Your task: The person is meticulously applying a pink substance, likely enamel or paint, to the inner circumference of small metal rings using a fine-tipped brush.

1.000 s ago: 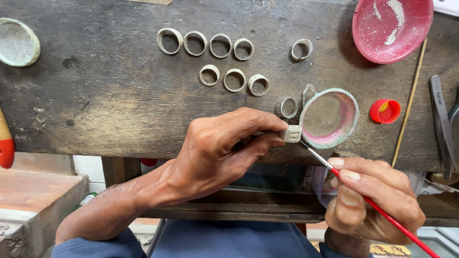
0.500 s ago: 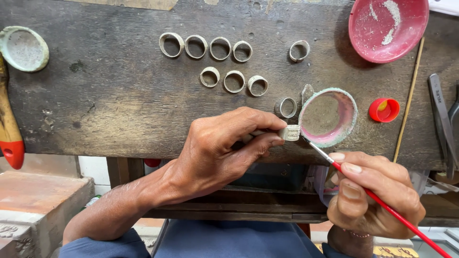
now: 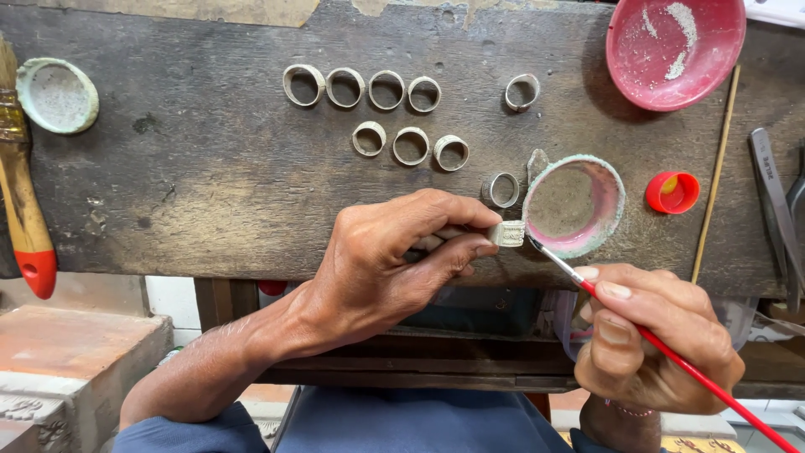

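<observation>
A: Ring (image 3: 508,232)?
B: Over table (image 3: 210,193) edge, pinched in left hand (image 3: 394,260). Looks small, light, stiff; hold by outer rim.
A: Right hand (image 3: 654,348)?
B: Grip closed on red brush (image 3: 671,356), tip at ring.

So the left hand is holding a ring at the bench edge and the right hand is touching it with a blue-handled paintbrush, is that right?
Not quite: the paintbrush has a red handle, not blue, as the head view shows. The rest stands: the left hand holds a ring at the edge of the bench, and the right hand touches the brush tip to it.
</observation>
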